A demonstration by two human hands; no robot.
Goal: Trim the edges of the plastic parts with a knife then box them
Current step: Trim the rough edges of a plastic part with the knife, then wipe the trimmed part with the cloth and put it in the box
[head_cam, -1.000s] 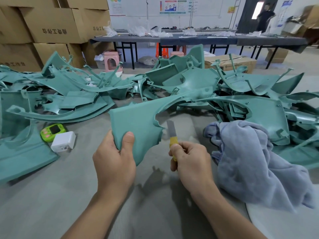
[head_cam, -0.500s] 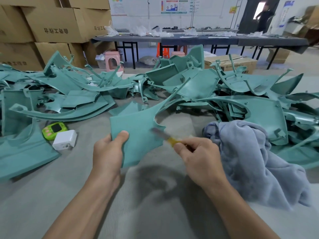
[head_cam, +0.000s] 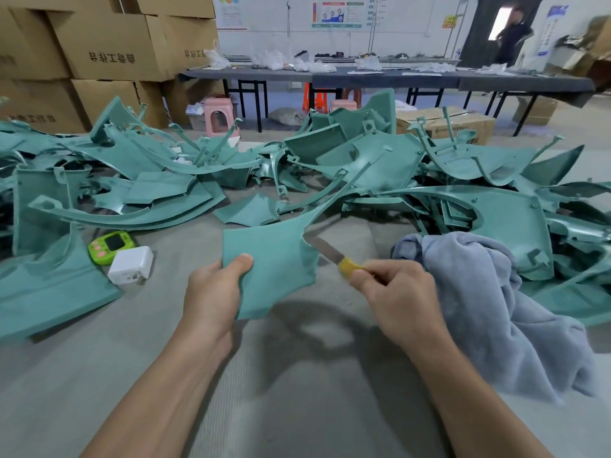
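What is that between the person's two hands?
In the head view: the teal plastic part gripped by the left hand, and the knife in the right hand, blade at its edge.

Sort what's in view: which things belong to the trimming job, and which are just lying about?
Job: green plastic part, gripped by the left hand; yellow-handled knife in the right hand, blade at the part's edge; pile of green parts; cardboard boxes, probably for packing.
Lying about: grey-blue cloth; green gadget; white adapter; pink stool.

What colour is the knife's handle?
Yellow; the head view shows it where the right hand grips the knife.
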